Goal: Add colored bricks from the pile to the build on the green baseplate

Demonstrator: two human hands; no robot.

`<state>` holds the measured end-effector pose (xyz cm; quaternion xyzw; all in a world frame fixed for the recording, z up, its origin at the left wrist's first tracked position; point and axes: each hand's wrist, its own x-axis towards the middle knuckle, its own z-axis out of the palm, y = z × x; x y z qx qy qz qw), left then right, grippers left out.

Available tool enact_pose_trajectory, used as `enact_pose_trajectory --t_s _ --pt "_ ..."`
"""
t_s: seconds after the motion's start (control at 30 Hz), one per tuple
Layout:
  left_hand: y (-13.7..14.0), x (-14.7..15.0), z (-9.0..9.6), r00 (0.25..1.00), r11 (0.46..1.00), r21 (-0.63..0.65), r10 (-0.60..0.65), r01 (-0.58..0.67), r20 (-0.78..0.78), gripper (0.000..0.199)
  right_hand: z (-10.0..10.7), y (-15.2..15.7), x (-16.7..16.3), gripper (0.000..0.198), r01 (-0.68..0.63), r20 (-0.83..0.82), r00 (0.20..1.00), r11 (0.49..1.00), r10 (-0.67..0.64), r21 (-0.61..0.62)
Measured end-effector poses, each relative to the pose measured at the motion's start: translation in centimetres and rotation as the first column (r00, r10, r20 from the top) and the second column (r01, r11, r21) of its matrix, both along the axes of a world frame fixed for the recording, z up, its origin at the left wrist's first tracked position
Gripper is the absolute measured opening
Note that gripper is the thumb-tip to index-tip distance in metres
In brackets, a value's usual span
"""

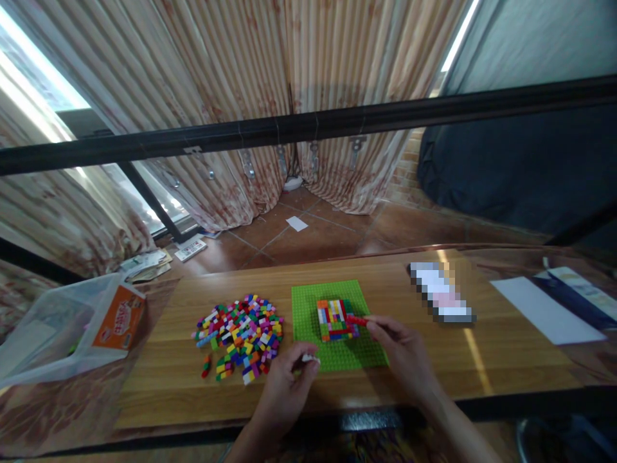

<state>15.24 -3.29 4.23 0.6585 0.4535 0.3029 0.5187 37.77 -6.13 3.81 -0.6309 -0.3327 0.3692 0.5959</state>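
On a green baseplate (pixel 308 308) stands a low block of many-coloured toy bricks (pixel 332 319), built up in layers. My right hand (pixel 400 347) pinches a long red brick (pixel 357 320), whose far end reaches over the right side of the built block; whether it touches cannot be told. Over the plate's front left corner, my left hand (pixel 292 379) is closed on a small white brick (pixel 308 357), partly hidden by the fingers. Left of the plate, a pile of loose bricks (pixel 245 331) in mixed colours spreads over the wooden board.
A clear plastic bin (pixel 53 321) with an orange label stands at the left. A blurred-out flat object (pixel 441 292) lies right of the plate, with a white sheet of paper (pixel 544 308) farther right. Behind the board (pixel 390 276) runs a black metal bar (pixel 299 128) before curtains.
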Motion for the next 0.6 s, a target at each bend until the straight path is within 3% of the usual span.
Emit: enact_pose_trajectory --t_s 0.1,0.23,0.43,0.6 --pt "1.9 0.0 -0.7 0.993 0.996 -0.028 0.092 -0.090 0.074 0.016 -0.8 3.0 2.0 0.030 -0.036 0.177 0.984 0.998 0.027 0.049" --pt "4.3 0.8 -0.8 0.965 0.972 -0.165 0.196 -0.167 0.176 0.016 -2.0 5.7 2.6 0.026 -0.172 0.326 0.934 0.983 0.143 0.060" --pt "6.8 2.4 -0.1 0.905 0.917 -0.345 0.310 -0.203 0.291 0.011 -3.2 7.1 2.1 0.021 -0.275 0.389 0.889 0.961 0.239 0.037" --pt "9.0 3.7 0.6 0.923 0.929 -0.318 0.279 -0.189 0.267 0.016 -3.5 7.4 2.2 0.019 -0.307 0.405 0.872 0.952 0.275 0.015"
